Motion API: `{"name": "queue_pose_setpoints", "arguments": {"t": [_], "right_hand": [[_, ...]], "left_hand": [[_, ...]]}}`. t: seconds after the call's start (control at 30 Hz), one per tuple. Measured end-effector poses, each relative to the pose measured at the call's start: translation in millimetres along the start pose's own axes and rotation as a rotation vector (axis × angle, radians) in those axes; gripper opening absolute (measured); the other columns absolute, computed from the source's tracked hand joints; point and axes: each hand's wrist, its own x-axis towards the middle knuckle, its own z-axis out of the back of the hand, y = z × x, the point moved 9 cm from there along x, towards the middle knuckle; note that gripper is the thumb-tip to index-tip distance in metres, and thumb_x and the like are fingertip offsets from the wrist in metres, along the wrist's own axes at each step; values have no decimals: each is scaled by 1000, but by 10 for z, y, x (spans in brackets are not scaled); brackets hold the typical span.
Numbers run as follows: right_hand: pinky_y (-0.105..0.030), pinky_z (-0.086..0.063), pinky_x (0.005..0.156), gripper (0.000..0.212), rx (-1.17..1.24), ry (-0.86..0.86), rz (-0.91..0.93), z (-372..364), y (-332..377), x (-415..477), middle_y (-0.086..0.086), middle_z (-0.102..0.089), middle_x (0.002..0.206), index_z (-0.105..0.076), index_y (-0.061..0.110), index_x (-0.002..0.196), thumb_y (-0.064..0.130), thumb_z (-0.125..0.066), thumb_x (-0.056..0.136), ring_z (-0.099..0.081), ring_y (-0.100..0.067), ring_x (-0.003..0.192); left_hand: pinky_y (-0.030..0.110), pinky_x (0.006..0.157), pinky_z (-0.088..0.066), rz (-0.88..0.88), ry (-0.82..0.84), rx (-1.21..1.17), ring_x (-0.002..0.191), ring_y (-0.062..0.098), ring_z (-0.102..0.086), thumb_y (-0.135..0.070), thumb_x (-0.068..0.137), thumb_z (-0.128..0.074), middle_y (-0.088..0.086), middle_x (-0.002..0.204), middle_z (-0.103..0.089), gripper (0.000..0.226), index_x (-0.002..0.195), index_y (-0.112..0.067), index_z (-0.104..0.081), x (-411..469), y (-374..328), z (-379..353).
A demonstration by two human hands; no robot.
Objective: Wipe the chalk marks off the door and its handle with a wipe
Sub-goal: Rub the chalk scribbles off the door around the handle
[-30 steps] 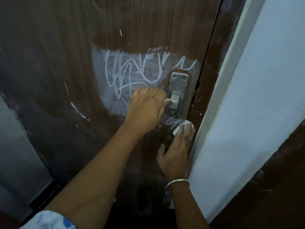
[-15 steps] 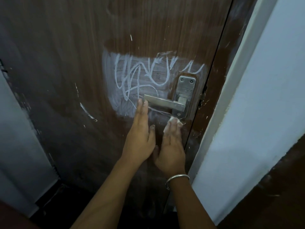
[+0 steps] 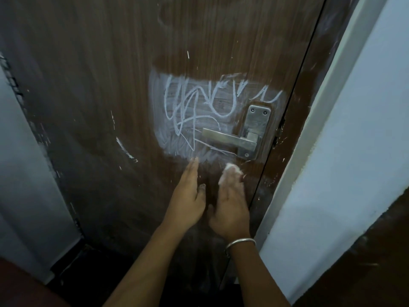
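A dark brown wooden door fills the view. White chalk marks, scribbles over a smeared patch, cover it left of the metal lever handle and its plate. My left hand lies flat on the door below the smear, fingers straight. Beside it, my right hand presses a white wipe against the door just below the handle plate; the wipe shows only past the fingertips. A bangle is on the right wrist.
The brown door frame runs along the door's right edge, and a pale blue wall juts out beside it. A grey wall stands at the left. Smaller chalk flecks dot the door left of the smear.
My left hand let go of the handle and went flat on the door below it. My right hand with the wipe moved left from the door's edge, then slightly down.
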Motion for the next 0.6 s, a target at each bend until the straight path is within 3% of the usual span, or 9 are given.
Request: {"name": "queue_pose_setpoints", "arguments": {"t": [0.07,0.17,0.23,0.37,0.43,0.5,0.6], "right_hand": [[-45,-6,118,92,-63,22,43,-51,29,-22,-7,14,154,0,7,149,21,-57,78,18,-21,142],[-44,-7,115,92,40,-150,-178,117,-159,-57,-16,-1,155,-10,2,147,20,-65,76,4,-28,143],[-42,-7,116,92,101,-204,-261,152,-203,-52,-19,2,155,-9,-2,147,20,-65,77,6,-30,143],[-40,-6,118,86,-5,-48,-3,-18,27,38,-11,7,156,-8,1,148,15,-59,80,9,-26,144],[-40,-5,117,85,-66,-49,39,-28,15,19,-9,4,155,-11,3,148,14,-60,78,6,-24,144],[-42,-8,116,86,-11,-138,-106,70,-133,-28,-14,-1,156,-14,1,147,16,-63,78,3,-27,144],[-47,-17,115,91,138,-250,-236,170,-200,-38,-17,8,154,-10,-5,146,18,-66,78,8,-31,143]], "left_hand": [[3,104,-8,2,4,-6,136,-3,-10,-6,93,-46,-2,156,-16,65,148,-17,-13,-18,-1,-7],[7,105,-9,-4,16,0,136,-4,-8,-7,93,-46,-4,156,-14,65,148,-19,-12,-60,33,23],[11,108,-11,16,14,-8,138,-2,-9,-7,93,-46,-5,156,-13,66,148,-20,-12,-86,97,74],[27,115,-18,76,4,-67,142,9,-15,-4,93,-47,-2,156,-15,66,148,-19,-14,-100,174,124],[30,116,-19,79,10,-72,142,10,-16,-4,93,-47,-1,156,-15,66,148,-18,-14,-99,151,100],[28,115,-19,70,20,-62,142,9,-16,-5,93,-46,-2,156,-15,66,148,-18,-13,-102,131,70],[22,112,-17,69,31,-46,142,8,-15,-6,93,-46,-3,156,-15,66,148,-19,-13,-125,154,53]]}}
